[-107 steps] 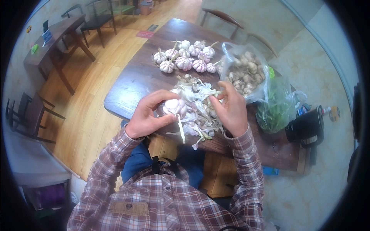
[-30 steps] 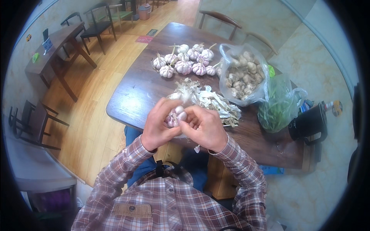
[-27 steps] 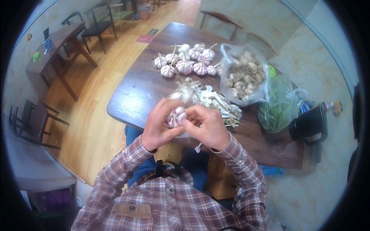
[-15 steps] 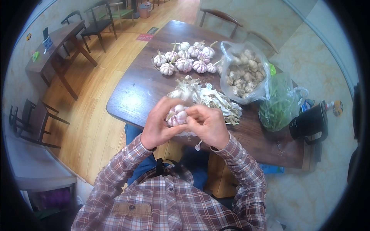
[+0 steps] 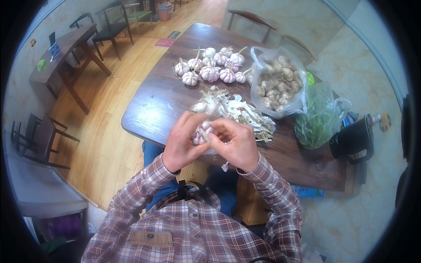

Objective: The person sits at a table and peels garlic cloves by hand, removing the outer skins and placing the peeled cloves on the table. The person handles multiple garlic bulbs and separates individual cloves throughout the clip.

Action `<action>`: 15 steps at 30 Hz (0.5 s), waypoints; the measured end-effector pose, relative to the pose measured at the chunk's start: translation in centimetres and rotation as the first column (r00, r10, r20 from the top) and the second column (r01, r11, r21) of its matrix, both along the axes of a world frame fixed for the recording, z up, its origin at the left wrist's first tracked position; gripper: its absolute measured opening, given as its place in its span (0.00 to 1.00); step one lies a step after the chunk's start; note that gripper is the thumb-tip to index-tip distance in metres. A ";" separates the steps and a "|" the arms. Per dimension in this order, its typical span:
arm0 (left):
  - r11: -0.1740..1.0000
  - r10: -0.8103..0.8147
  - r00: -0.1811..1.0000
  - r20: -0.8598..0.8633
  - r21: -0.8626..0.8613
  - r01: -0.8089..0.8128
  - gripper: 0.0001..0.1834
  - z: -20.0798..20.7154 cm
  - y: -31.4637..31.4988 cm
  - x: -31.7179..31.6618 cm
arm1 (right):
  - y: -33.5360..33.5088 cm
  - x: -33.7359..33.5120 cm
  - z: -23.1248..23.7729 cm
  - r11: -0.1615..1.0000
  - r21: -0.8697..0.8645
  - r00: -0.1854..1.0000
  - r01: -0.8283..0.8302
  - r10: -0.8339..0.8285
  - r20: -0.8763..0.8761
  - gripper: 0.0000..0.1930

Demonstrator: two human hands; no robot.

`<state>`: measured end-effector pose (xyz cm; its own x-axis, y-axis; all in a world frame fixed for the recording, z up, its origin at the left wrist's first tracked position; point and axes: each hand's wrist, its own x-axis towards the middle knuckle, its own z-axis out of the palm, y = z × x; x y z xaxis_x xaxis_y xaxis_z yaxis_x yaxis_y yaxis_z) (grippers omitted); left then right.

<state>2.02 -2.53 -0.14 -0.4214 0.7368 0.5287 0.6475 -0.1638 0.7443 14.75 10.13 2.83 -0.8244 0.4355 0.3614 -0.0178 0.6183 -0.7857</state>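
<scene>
At the near edge of the dark wooden table (image 5: pixel 153 103), head view, the only one. The left hand (image 5: pixel 176 142) is curled around one garlic bulb (image 5: pixel 202 133); the right hand (image 5: pixel 237 143) is bent inward, thumb and fingertips meeting the bulb's right side. Exact contact of the hidden fingers: cannot tell.

Risks, my judgement: the cloves look loosely joined, so a hard push from the right thumb could split the bulb. A freed clove might drop past the table edge — the grip sits right by it — onto the lap or floor. Tight squeezing could also bruise cloves.

Count: hands, two; held bulb, one. Loose bulbs (image 5: pixel 209 74) on the far part, about a dozen — overlap spoils an exact figure. Peelings (image 5: pixel 250 116), one heap. Open plastic bag (image 5: pixel 280 115) of brownish bulbs, one, contents too crowded to count. Bag of greens (image 5: pixel 315 127), one. Black jug (image 5: pixel 348 142), one.
</scene>
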 end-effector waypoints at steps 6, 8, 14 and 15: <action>0.999 -0.035 0.999 0.039 -0.006 0.035 0.31 -0.3 -0.2 0.0 | 0.2 0.2 -0.2 0.998 -0.058 0.997 -0.030 0.034 0.068 0.06; 0.999 -0.048 0.997 0.061 0.007 0.047 0.31 -0.4 -0.2 0.0 | 0.4 0.2 -0.6 0.992 -0.118 0.996 -0.034 0.043 0.075 0.05; 0.995 -0.095 0.991 0.093 0.027 0.092 0.31 -0.1 -0.3 0.1 | 1.0 0.4 -1.5 0.957 -0.288 0.996 -0.024 0.049 0.080 0.06; 0.996 -0.092 0.989 0.113 0.028 0.089 0.31 -0.1 -0.3 0.2 | 1.0 0.4 -1.6 0.957 -0.288 0.997 -0.026 0.044 0.056 0.06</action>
